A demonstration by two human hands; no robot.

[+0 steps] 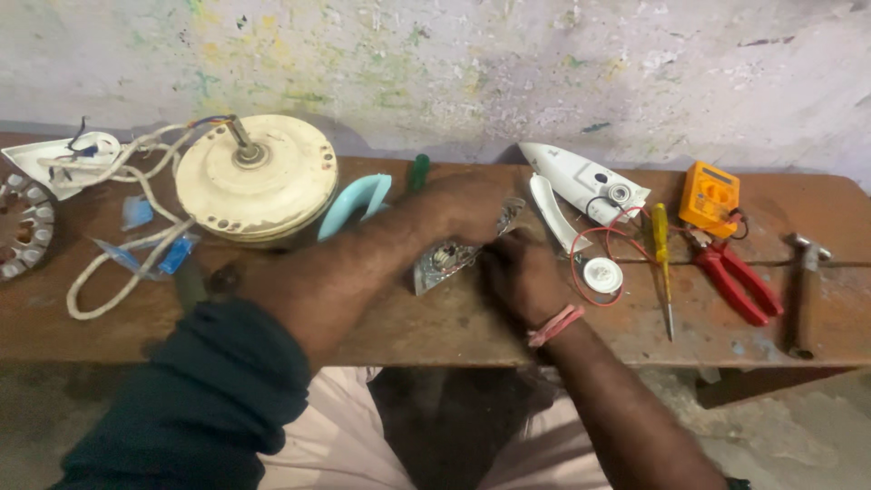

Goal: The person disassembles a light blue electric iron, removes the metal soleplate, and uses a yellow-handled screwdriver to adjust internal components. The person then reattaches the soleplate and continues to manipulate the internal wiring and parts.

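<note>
Iron soleplate [445,261] (tilted) — both hands' fingers [497,243] gripping.

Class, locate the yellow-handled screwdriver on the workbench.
The yellow-handled screwdriver lies toward the bench's right side, between the white round knob and the red-handled pliers.

The table [454,336] is bare wood, worn, rough and stained. The iron soleplate [454,259] under the hands is dull grey metal, matt and scuffed. The round fan motor housing [257,177] is cream-painted metal, chipped and grimy (its shaft looks like bare steel). The white iron cover [581,179] is smooth, slightly glossy plastic. The pliers [733,279] have red plastic-coated handles. The cord [127,245] looks like woven cloth.
</note>
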